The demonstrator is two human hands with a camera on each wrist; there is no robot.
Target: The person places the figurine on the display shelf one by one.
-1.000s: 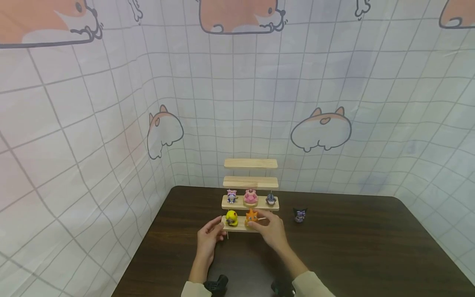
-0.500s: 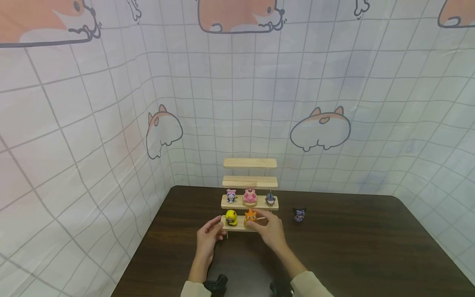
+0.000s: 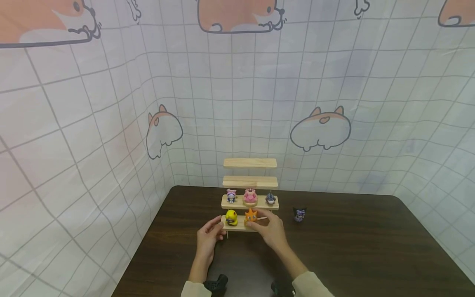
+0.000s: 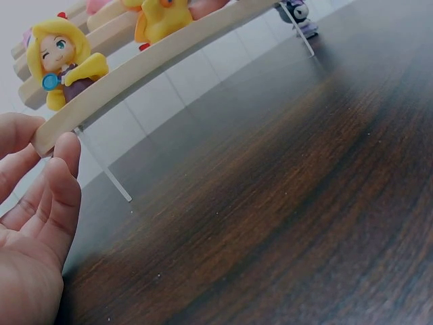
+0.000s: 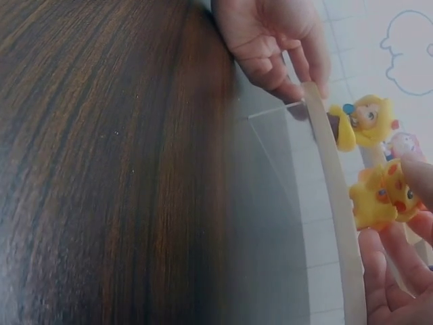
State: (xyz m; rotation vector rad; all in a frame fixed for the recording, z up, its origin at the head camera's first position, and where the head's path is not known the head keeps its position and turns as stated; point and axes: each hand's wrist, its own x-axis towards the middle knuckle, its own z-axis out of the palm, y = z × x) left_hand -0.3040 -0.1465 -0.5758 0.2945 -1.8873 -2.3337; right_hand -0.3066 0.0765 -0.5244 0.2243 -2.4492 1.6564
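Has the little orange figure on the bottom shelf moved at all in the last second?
No. The orange figure sits beside the yellow figure on the bottom shelf, as before.

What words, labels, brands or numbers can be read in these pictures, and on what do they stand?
None: no readable text shows in any view.
The backdrop bears only grid lines and cartoon animal drawings.
The wooden shelf and the table carry no label.
The yellow figure and the orange figure, which the right hand pinches, show no lettering.
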